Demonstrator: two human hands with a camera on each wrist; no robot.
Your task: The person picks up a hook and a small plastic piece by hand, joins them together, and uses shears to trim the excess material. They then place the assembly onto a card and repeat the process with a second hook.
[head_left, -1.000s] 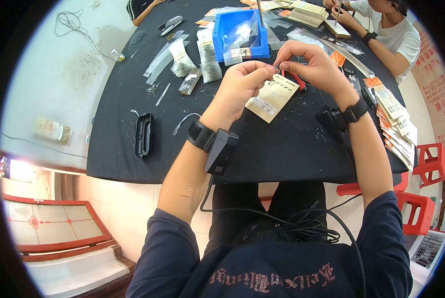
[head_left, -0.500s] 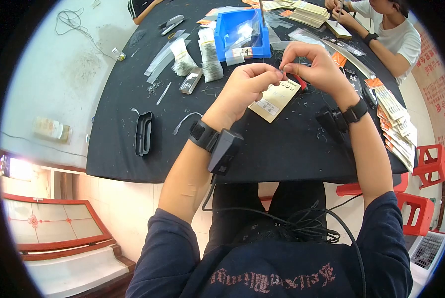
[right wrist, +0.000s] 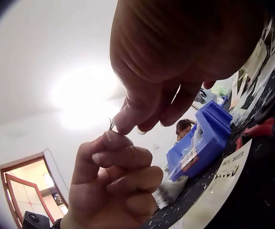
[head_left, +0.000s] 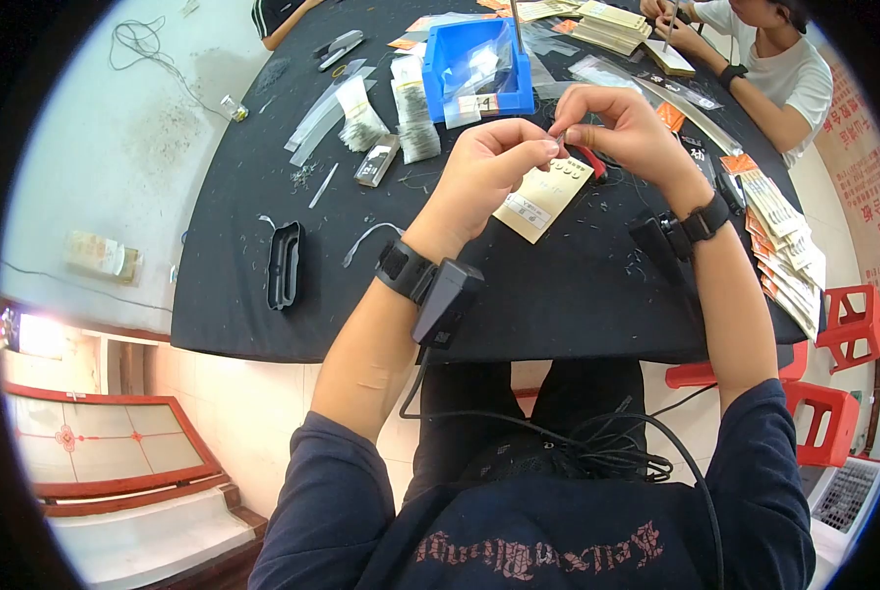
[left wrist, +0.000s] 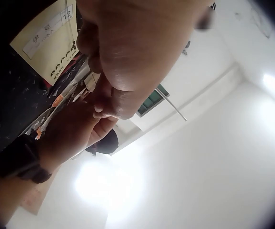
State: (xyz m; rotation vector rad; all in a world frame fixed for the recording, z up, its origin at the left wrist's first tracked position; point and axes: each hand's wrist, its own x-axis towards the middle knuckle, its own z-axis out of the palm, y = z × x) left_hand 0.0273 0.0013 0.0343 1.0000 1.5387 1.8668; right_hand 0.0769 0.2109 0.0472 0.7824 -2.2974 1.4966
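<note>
Over the table, my left hand (head_left: 474, 182) and right hand (head_left: 627, 133) meet fingertip to fingertip. A tiny thin dark wire-like piece (right wrist: 111, 125) pokes up where they meet in the right wrist view; both hands pinch at it with thumb and index finger. Most of it is hidden by the fingers, and I cannot tell its kind. Below the hands lies a cream card (head_left: 543, 202) with a white label and a row of round marks near its far edge. A red-handled tool (head_left: 595, 165) lies just past the card, partly behind the right hand.
Beyond the hands stands a blue bin (head_left: 509, 104) holding clear plastic bags. Bundles of short strands (head_left: 415, 123), a small box (head_left: 377, 161) and a black tray (head_left: 284, 267) lie to the left. Packaged cards (head_left: 784, 241) are piled at right. Another person (head_left: 779, 88) sits across the table.
Both hands have shifted slightly right and toward me since a second ago, still joined at the fingertips. The card below has barely changed place.
</note>
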